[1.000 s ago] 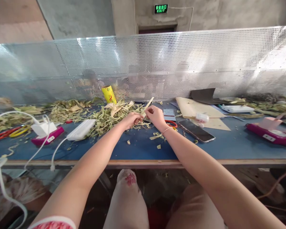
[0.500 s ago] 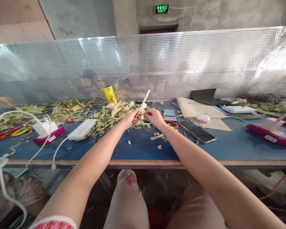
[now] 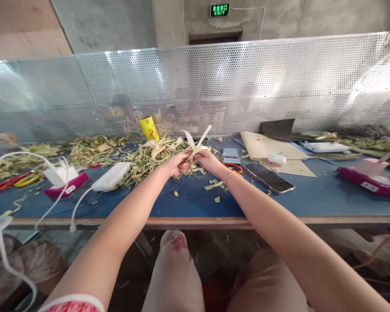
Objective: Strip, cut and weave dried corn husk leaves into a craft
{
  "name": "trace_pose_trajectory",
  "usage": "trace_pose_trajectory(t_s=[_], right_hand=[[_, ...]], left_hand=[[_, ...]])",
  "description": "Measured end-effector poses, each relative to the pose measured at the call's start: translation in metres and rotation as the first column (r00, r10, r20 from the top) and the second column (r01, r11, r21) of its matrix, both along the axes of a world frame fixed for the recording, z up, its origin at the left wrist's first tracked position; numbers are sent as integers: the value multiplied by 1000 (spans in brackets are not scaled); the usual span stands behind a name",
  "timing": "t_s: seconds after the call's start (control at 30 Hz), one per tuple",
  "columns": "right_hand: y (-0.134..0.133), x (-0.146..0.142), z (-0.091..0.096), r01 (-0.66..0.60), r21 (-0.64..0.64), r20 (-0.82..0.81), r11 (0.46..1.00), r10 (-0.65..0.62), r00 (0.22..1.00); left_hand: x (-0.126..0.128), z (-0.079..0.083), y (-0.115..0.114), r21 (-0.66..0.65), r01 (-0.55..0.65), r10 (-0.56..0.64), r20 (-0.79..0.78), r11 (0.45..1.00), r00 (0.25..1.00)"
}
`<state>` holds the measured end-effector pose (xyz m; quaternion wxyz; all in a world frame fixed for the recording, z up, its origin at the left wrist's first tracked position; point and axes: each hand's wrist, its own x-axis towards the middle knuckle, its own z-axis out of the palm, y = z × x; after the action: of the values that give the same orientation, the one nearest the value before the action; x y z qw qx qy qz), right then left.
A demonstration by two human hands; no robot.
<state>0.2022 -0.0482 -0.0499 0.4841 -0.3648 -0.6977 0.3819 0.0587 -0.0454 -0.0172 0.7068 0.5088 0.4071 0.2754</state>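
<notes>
Pale dried leaf strips (image 3: 198, 146) stick up and outward between my two hands above the blue table. My left hand (image 3: 179, 164) is closed around their lower ends, fingers curled. Beside it, my right hand (image 3: 208, 159) pinches the strips from the other side; its fingertips are partly hidden behind them. A heap of dried leaf strips (image 3: 143, 162) lies behind and left of my left hand. Below my right wrist, small leaf scraps (image 3: 214, 185) lie on the table, and red-handled scissors (image 3: 233, 167) rest just beyond the wrist.
Right of my hands lie a phone (image 3: 269, 177), a brown paper sheet (image 3: 269, 147) and a purple power strip (image 3: 370, 182). On the left are a white power bank (image 3: 112, 177), another purple strip (image 3: 66, 186) and cables. A yellow roll (image 3: 148, 128) stands before the perforated metal screen (image 3: 208, 82).
The strips have spread from one upright bundle into crossing pieces, one leaning left and one right. My right hand has shifted slightly and turned closer against my left.
</notes>
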Motion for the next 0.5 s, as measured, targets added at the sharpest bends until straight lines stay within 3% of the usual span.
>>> trace_pose_trajectory(t_s=[0.23, 0.37, 0.43, 0.5], right_hand=[[-14, -1, 9, -119, -196, -106, 973, 100, 989], [-17, -1, 11, -92, -285, -66, 954, 76, 995], [-17, 0, 10, -54, -285, -3, 957, 55, 998], [-15, 0, 8, 9, -196, 80, 981, 6, 997]], left_hand=[[-3, 1, 0, -56, 60, -65, -80, 997, 995], [-5, 1, -2, -74, 130, -137, -98, 989, 986], [-5, 1, -3, -93, 143, -152, -98, 985, 984], [-6, 0, -3, -103, 147, -157, -87, 984, 984]])
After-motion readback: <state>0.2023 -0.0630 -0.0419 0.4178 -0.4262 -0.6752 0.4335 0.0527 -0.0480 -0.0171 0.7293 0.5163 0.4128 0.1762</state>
